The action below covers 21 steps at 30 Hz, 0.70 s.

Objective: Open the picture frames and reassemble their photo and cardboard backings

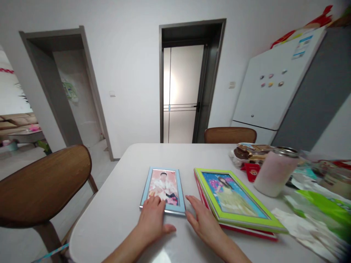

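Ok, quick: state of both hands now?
Left hand: open, over the blue frame's near edge, not gripping.
Right hand: open, holding nothing, by its near right corner; contact unclear.

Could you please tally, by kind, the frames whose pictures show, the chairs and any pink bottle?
Frames: 2 (blue frame, green frame)
Chairs: 2 (left chair, far chair)
Pink bottle: 1
Total: 5
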Tool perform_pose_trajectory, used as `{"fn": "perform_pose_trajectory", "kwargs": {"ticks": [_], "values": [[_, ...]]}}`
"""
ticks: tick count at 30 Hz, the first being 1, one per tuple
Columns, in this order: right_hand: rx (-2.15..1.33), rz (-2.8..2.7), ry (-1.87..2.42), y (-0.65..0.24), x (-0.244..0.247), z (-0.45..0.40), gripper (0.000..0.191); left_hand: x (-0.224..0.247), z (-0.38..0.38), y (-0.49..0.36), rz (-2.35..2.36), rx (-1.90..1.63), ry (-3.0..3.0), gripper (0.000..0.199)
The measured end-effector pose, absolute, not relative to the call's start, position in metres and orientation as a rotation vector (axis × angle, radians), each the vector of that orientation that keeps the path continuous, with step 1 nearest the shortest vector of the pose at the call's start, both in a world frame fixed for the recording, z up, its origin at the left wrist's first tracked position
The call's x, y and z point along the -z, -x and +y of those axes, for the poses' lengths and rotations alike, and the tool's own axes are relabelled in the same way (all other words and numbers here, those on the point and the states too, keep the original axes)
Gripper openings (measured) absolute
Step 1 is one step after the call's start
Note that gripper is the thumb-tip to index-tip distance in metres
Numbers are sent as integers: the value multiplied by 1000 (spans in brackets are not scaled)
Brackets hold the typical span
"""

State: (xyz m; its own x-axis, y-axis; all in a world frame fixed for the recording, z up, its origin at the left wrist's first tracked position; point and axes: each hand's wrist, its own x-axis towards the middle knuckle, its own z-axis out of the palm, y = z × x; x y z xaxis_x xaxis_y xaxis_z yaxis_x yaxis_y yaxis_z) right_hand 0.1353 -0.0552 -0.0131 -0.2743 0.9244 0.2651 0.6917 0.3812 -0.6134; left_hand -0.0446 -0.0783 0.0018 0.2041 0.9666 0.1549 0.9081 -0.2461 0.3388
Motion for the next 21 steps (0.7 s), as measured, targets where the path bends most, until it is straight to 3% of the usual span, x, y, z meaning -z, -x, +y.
{"fn": "perform_pose_trajectory", "kwargs": {"ticks": [2, 5, 9, 12, 16, 19, 21], "values": [[-529, -2034, 1421, -135, 28, -54, 47, 15, -112, 46, 1717, -550, -2377, 57], [-565, -1959, 1403, -135, 39, -56, 48, 47, -145, 47, 1615, -794, -2498, 19], [-757, -1721, 1331, -134, 34, -63, 50, 53, -156, 50, 1484, -1028, -2499, 12], [-894, -1534, 1288, -130, 20, -71, 53, 24, -158, 49, 1380, -1214, -2267, 25], [-965, -1581, 1162, -111, 3, -87, 53, -13, -160, 44, 1402, -1632, -1423, 35], [-933, -1777, 1080, -93, 0, -94, 51, -16, -159, 44, 1262, -1729, -989, 56], [-883, -1890, 1064, -86, 4, -95, 50, -8, -158, 49, 1206, -1711, -882, 59]]}}
